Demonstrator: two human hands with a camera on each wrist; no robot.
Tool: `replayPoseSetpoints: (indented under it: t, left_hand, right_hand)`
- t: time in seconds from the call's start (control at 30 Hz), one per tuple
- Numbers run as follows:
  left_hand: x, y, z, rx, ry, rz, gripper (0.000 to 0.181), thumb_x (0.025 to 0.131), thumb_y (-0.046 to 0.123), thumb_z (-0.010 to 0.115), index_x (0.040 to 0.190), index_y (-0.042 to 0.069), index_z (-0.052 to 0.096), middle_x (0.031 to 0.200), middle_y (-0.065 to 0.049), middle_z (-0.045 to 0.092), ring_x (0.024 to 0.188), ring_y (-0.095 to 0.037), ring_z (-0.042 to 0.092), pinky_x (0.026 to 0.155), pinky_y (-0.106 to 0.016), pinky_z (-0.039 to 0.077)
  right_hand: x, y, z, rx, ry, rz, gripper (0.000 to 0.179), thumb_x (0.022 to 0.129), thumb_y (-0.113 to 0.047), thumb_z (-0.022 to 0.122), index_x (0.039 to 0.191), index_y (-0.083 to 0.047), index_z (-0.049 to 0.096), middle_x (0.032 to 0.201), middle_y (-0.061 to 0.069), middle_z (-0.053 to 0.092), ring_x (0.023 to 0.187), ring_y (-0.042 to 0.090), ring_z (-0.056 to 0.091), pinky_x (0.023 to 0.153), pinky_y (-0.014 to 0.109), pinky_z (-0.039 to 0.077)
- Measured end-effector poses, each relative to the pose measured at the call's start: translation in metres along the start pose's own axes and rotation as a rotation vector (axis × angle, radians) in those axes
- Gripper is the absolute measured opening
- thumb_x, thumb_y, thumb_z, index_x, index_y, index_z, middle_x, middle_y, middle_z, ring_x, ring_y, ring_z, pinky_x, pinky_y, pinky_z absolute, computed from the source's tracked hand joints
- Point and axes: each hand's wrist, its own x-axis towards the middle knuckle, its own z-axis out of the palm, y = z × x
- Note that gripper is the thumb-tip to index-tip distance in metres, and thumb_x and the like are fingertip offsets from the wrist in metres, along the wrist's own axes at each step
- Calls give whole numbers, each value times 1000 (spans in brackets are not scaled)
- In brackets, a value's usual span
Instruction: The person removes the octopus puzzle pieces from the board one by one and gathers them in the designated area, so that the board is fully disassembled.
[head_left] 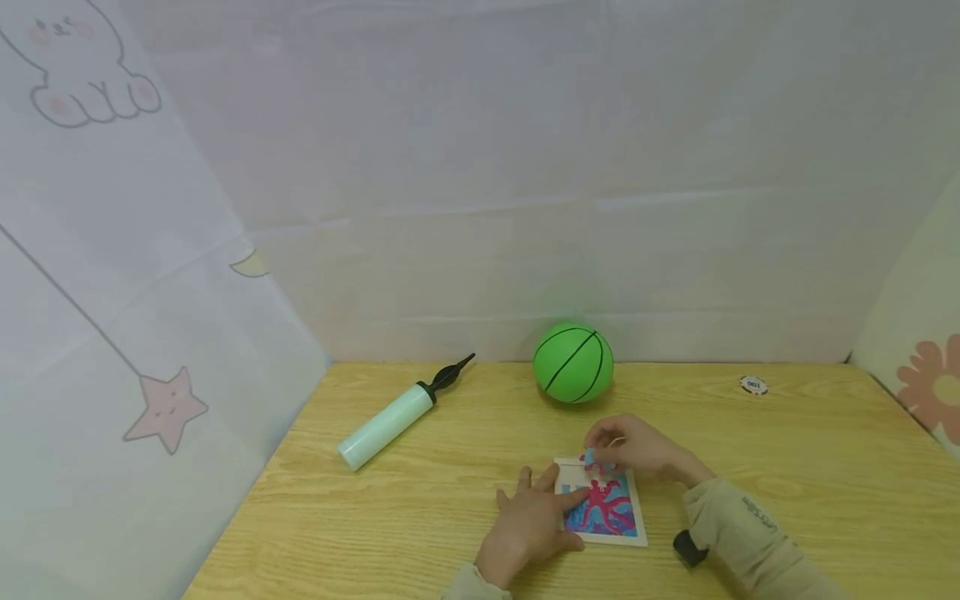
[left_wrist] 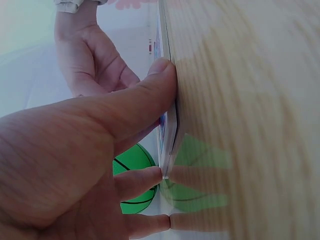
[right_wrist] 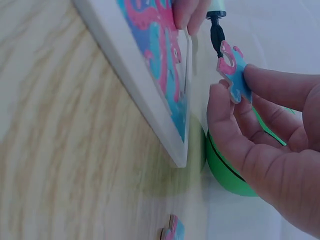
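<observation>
Puzzle board (head_left: pixel 615 540): pale rim, lying flat on the wood-grain table (head_left: pixel 375 517) between the hands; pink octopus (head_left: pixel 602 504) printed on blue, the far part of the picture area bare.
Puzzle piece (right_wrist: pixel 239 77): pink and blue, held just above the far part of the board, apart from its surface.
Right hand (head_left: pixel 637 446): thumb and fingers pinching the puzzle piece.
Left hand (head_left: pixel 531 521): fingers spread and extended, index finger reaching over the picture, thumb against the board's edge.
Loose piece (right_wrist: pixel 175 229): pink and blue, on the table near the board, partly cut off in the right wrist view.
Chip (head_left: pixel 753 385): round, black-and-white edge, far right of the table; numeral reads 100, upside down to the viewer.
Right sleeve (head_left: pixel 750 533): beige; dark lettering on the forearm, too blurred to read.
Dark block (head_left: pixel 688 548): just beside the right sleeve.
Pump (head_left: pixel 386 425): pale green barrel, black nozzle pointing away to the right; on the table, left of the board.
Ball (head_left: pixel 573 364): bright green, black seam lines, beyond the board near the backdrop.
Backdrop (head_left: pixel 465 167): whitish sheet; printed animal (head_left: pixel 90 67), pink star (head_left: pixel 167 408) and yellow moon (head_left: pixel 251 263) at left, coral flower (head_left: pixel 945 387) at right.
</observation>
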Motion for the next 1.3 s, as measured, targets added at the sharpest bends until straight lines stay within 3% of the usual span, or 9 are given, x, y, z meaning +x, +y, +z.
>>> replayPoseSetpoints:
  t: [0.13,0.2,0.37,0.43,0.67,0.83,1.3]
  left_hand:
    - [0,0,0,5,-4,-2,63,77,52,73,135,48,50,152,-4,36,134,-48,31,89,-75,32]
    - [0,0,1,9,-4,-2,63,77,52,73,135,48,50,151,-4,36,134,-48,31,89,-75,32]
    - [0,0,2,1,-3,-1,63,76,52,73,135,48,50,151,-5,36,134,-48,31,89,-76,32]
    - [0,1,2,-5,-2,-1,63,76,52,73,135,48,51,151,-5,36,134,-48,31,89,-76,31]
    - [-2,0,1,-20,7,1,63,76,50,75,135,46,52,151,-6,37,134,-49,30,89,-76,31]
    - [-3,0,0,-25,1,4,63,77,49,75,135,46,52,151,-5,36,135,-48,30,90,-76,30]
    - [-3,1,-2,-13,-1,12,63,77,49,74,136,47,50,151,-6,36,134,-47,31,90,-75,31]
  right_hand:
    - [-6,-1,-5,4,17,13,18,93,-8,61,106,5,62,94,12,60,82,20,57,66,34,55]
    - [-10,-1,-9,-11,28,26,19,93,-10,61,107,2,63,95,11,60,81,21,58,56,29,51]
    - [-19,-3,-20,-31,30,29,20,94,-12,61,109,1,62,98,12,60,87,22,60,61,30,54]
    - [-22,-4,-25,-36,30,17,21,94,-13,61,109,2,62,99,13,60,89,23,59,73,35,55]
    - [-38,1,-45,-40,48,-6,23,95,-13,59,111,4,59,97,15,58,87,28,64,72,39,56]
    - [-51,6,-61,-40,57,9,23,96,-12,58,111,6,58,97,16,56,89,24,62,76,41,56]
    - [-86,30,-99,-100,92,25,28,97,-12,57,116,8,56,100,16,56,86,20,59,75,37,55]
